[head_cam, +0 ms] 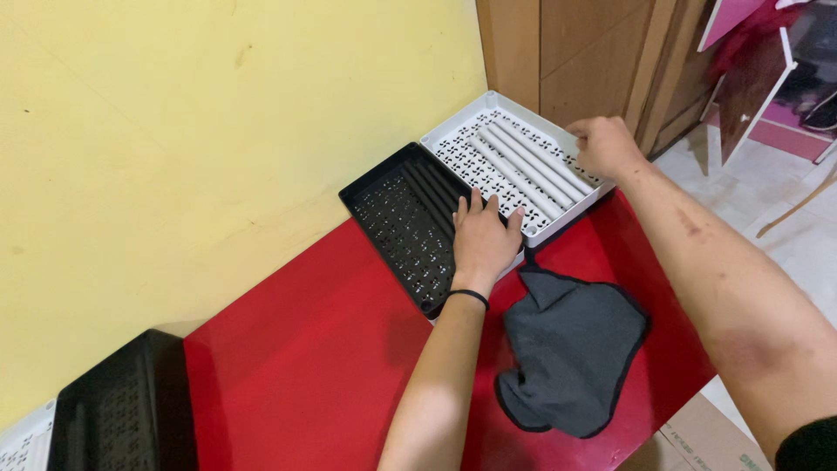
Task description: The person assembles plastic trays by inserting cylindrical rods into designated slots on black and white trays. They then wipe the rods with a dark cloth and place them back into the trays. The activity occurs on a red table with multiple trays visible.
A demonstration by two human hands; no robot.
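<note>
Left hand (482, 237) lies open, flat across black tray (397, 218) and white tray (514, 161). Right hand (606, 146) grips the white tray's far rim. Grey cloth (571, 353) lies near on red bench (323, 358); brown carton (706, 440) below.

The left hand (482, 242) wears a thin black band at the wrist. Both forearms are bare. A black sleeve edge shows on the right arm.

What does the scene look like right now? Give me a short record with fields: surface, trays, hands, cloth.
surface: red table against a yellow wall
trays: black tray and white tray, side by side at the wall
left hand: flat, fingers on both trays' near edges
right hand: on the white tray's far rim
cloth: grey cloth, crumpled, near the table's edge
</note>
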